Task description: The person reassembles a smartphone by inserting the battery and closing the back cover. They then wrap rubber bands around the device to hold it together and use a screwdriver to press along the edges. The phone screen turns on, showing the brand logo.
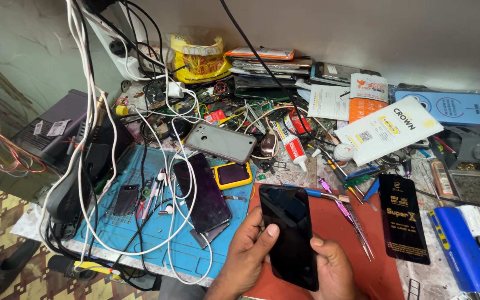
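Note:
A black smartphone [290,236] with a dark glossy screen is held upright over a red work mat [351,233] near the table's front edge. My left hand [245,255] grips its left side, thumb resting on the screen. My right hand [331,266] supports its lower right edge, thumb on the side. A black flat package [402,216] lies on the mat to the right. Tweezers [356,222] and thin tools lie between the phone and that package.
A blue mat [140,233] at left carries several phones [204,191], a yellow-cased device [232,175], white cables and earbuds. A grey phone back [220,143], a glue tube [291,144], screen-protector packs [387,129] and a blue box [462,241] crowd the bench. Black cables hang at left.

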